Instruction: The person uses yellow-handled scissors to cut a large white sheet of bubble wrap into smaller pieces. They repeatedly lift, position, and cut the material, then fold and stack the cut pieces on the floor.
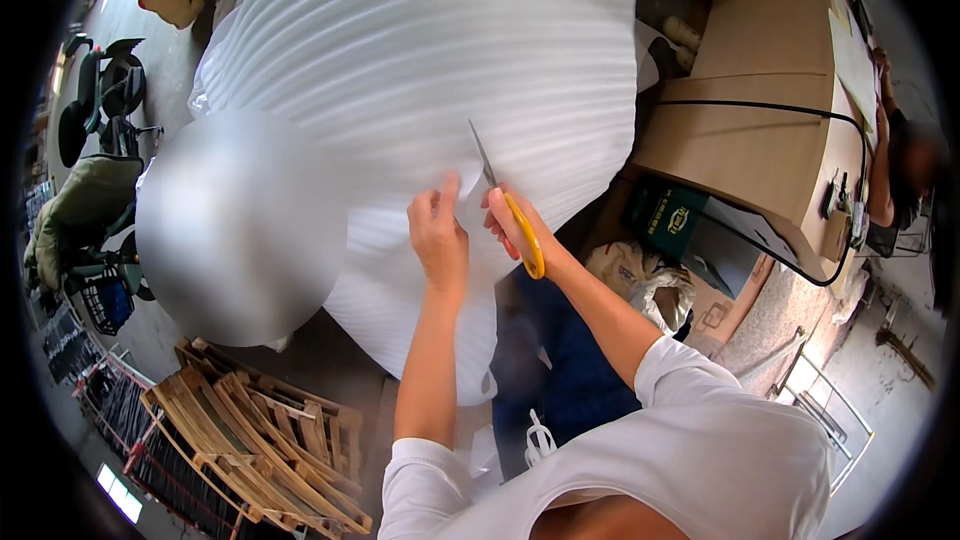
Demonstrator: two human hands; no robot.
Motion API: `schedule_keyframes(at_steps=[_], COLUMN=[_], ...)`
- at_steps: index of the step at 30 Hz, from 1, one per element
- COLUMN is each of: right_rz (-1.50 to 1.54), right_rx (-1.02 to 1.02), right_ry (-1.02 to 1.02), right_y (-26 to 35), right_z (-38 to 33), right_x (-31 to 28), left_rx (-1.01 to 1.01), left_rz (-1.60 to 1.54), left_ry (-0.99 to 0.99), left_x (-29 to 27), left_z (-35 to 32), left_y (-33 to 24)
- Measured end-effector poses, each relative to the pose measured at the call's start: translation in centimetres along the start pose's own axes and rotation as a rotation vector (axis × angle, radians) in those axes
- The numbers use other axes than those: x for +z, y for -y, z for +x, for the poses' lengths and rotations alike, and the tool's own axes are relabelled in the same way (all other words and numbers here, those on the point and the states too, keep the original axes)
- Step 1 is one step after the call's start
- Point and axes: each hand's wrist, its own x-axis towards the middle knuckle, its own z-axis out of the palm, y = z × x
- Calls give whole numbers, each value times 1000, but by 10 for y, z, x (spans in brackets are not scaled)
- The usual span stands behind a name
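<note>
A large white foam sheet [420, 50] with a ribbed surface spreads out in front of me and hangs down toward my legs. My right hand [508, 215] is closed round a pair of scissors [528, 235] with yellow and red handles. Their long metal blades point away from me, slightly left, over the sheet beside a lifted edge or slit. Just left of the scissors, my left hand [438, 240] rests against the sheet with its fingers apart and partly stretched out. Its fingertips point away from me.
At right stands a wooden desk [740, 140] with a black cable across it and a dark green box [668, 218] beneath. Wooden pallets [265, 440] lie at lower left. A scooter-like vehicle [100, 100] is far left. Another person [885, 170] is beyond the desk. A round blur hides part of the left.
</note>
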Motion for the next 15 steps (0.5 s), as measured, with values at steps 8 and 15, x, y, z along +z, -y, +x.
schedule_keyframes(at_steps=[8,15], right_rz=[109,203], right_rx=[140,164], right_ry=[95,-30], right_y=[-33,-62], right_z=[13,0], right_x=[-27,-35], left_rx=[98,148], left_rz=[-16,-81], left_ry=[170,281], left_x=[34,54], left_z=[2,7], left_y=[-3,-12])
